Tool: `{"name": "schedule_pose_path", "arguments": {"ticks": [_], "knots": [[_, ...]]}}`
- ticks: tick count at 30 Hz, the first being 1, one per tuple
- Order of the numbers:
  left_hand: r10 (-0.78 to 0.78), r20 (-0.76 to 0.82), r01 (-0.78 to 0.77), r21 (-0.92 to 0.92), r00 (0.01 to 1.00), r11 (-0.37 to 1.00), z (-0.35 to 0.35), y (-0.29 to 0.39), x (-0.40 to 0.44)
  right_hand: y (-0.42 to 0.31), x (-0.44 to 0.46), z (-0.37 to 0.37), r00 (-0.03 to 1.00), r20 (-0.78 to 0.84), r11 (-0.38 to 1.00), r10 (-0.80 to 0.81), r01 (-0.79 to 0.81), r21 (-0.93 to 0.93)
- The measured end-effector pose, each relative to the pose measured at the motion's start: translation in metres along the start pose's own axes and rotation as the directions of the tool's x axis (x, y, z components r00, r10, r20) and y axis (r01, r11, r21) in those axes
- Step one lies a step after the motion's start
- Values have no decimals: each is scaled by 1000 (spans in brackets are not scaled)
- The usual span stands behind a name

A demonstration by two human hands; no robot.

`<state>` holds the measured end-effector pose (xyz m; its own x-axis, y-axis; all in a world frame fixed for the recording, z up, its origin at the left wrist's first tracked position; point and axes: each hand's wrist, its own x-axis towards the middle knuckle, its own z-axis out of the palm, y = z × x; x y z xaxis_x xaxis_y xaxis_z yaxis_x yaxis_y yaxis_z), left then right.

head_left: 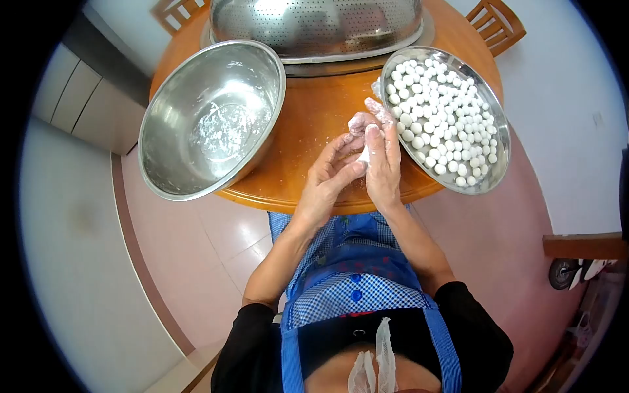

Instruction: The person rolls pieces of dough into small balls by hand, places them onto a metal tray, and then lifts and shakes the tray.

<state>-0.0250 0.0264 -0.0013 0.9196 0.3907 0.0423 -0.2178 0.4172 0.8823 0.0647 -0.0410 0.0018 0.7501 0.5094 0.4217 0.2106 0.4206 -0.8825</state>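
at the far left, a large round silver metal bowl (pixel 177 131) stands on the orange-brown wooden table (pixel 301 118), its mouth facing up, with white smears and flecks across its floor and inner wall. behind it, part of a slatted wooden chair (pixel 173 13) shows past the table's edge. at the back middle sits a domed, perforated silver metal cover (pixel 314 33), cut off by the top of the view.

in front of the cover, near the table's front edge, are the person's hands, both dusted with white. the left hand (pixel 331 171) has its fingers bent inward and its thumb pressed against a small, soft-looking white lump (pixel 365 156), which is held between the two hands above the table. the right hand (pixel 381 157) closes on the lump from the other side, its thumb lying along it; some of its fingers reach forward. the exact grip behind the lump is hidden. below, a blue checked apron (pixel 327 298) covers the person's front.

just beside the right hand is a round silver metal tray (pixel 499 167), bearing many small white balls (pixel 435 141) in one layer. beyond it stands another slatted wooden chair (pixel 510 16).
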Motion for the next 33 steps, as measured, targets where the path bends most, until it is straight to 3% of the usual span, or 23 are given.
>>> {"name": "schedule_pose_path", "arguments": {"ticks": [2,4,5,6,12,18,20,27,33], "knots": [[20,-52,-20,-3,998,1000,-5,-1,0,-2,-1,1,999,17,999,34,-34,-9],[-124,-35,126,60,992,990,-17,4,-4,-8,1,-10,938,201,957,284,-263,-122],[-125,-37,127,60,991,990,-21,7,-5,-17,5,-21,893,286,938,346,-320,-137],[-122,-28,122,6,992,992,-24,11,-7,-10,5,-31,902,338,962,270,-243,-121],[-153,-3,152,-45,988,987,-30,26,-12,-43,8,-54,763,504,894,405,-216,-392],[-183,37,185,-57,982,981,-30,27,-13,-45,5,-44,838,453,943,305,-200,-264],[-179,29,180,-54,984,982,-30,26,-13,-41,7,-44,846,505,936,168,25,-352],[-191,39,193,-65,981,979,-33,24,-14,-44,8,-41,833,523,892,179,88,-444],[-159,-12,158,179,987,971,-27,25,-15,-45,6,-39,826,551,837,113,220,-501]]}}
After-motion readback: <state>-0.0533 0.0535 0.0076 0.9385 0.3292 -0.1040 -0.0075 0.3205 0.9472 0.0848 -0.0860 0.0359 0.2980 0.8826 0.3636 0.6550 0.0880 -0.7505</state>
